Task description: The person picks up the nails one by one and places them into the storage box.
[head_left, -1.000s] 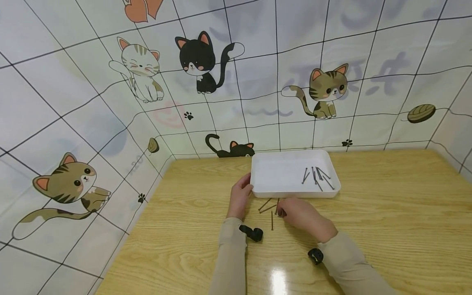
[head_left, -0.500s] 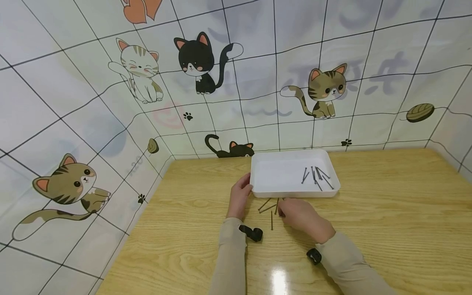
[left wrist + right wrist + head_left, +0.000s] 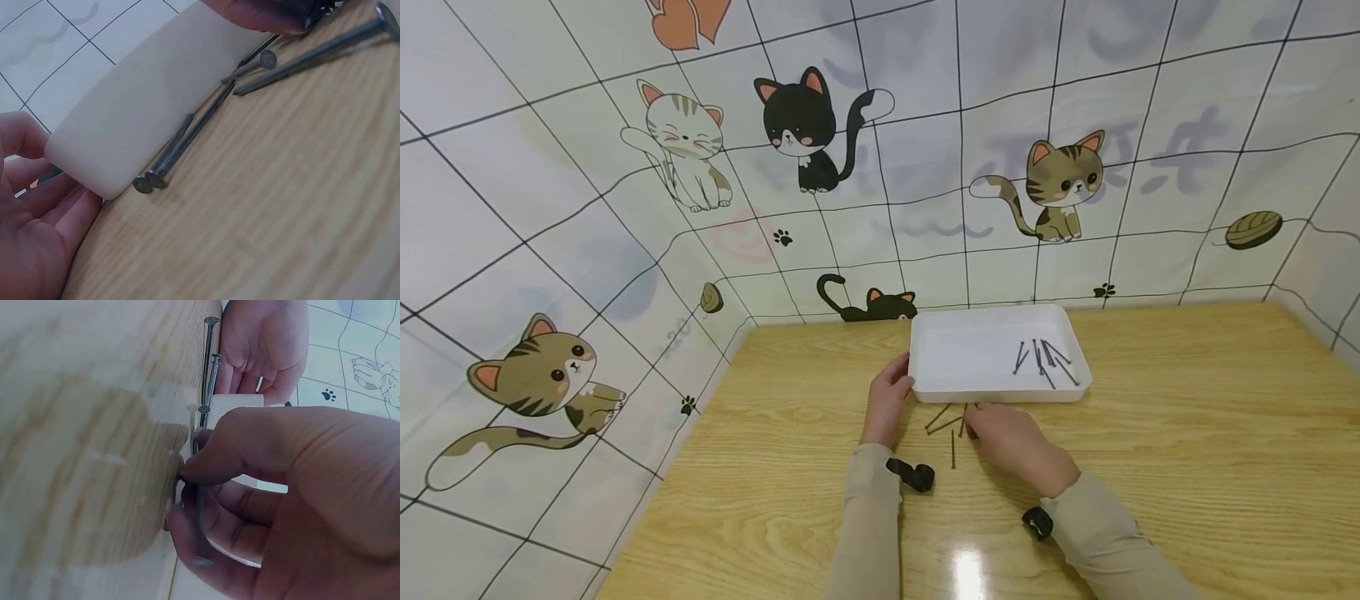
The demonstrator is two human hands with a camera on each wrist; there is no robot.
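The white tray (image 3: 985, 392) stands on the table with several nails (image 3: 1043, 360) lying in its right part. My left hand (image 3: 889, 404) holds the tray's left end, its fingers bent against the end wall in the left wrist view. In front of the tray, my right hand (image 3: 1018, 442) is low over the table. The right wrist view shows its thumb and fingers pinching a nail (image 3: 201, 559), whose blurred head points down in that view. Several loose nails lie beside this hand, among them a single nail (image 3: 953, 450) and a crossed pair (image 3: 187, 140).
The wooden table (image 3: 1210, 433) reaches back to a wall covering (image 3: 925, 167) printed with cartoon cats and grid lines. Black wrist cameras (image 3: 917, 475) sit on both sleeves. The tray's back edge is close to the wall.
The right hand has shifted very slightly, its fingers staying by the loose nails. The left hand and tray hold the same place.
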